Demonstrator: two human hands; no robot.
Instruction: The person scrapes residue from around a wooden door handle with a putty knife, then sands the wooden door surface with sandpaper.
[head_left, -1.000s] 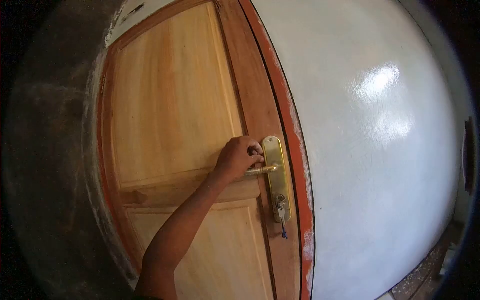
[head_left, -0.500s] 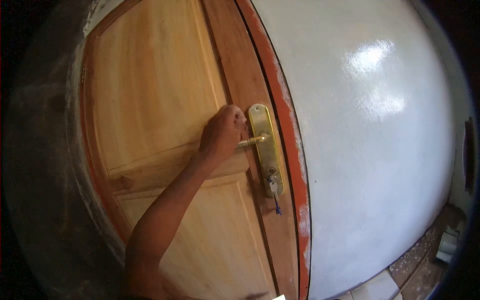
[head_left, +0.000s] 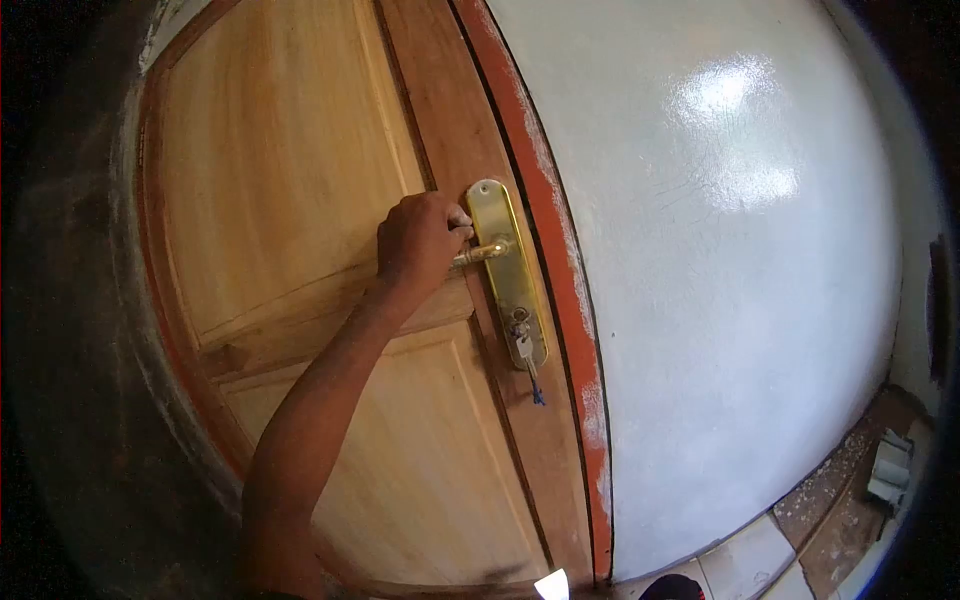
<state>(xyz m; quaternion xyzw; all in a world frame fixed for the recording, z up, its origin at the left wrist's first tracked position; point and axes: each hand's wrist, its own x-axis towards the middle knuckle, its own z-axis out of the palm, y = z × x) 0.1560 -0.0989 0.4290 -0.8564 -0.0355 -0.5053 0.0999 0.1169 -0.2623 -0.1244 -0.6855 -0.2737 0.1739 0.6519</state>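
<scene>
My left hand [head_left: 418,238] reaches in from the lower left, its fingers curled closed beside the upper left edge of a brass-coloured lock plate [head_left: 497,225]. Whatever may be between the fingertips is too small to make out. Just right of the hand, the lever handle [head_left: 490,251] points left, its outer end partly hidden by the hand. Below it, a key [head_left: 525,348] sits in the keyhole, with a blue tag [head_left: 538,393] hanging under it. The plate is mounted on a panelled wooden door [head_left: 290,170]. My right hand is out of view.
A red door frame [head_left: 560,250] borders the door, with a glossy pale wall [head_left: 730,330] to its right. Floor tiles [head_left: 740,565] and a grey object [head_left: 889,470] lie at the lower right. A small white object [head_left: 552,585] shows at the bottom edge.
The view has shifted, so the door, plate and hand appear further left and higher. My left hand stays closed beside the plate. A dark rounded shape now shows at the bottom edge.
</scene>
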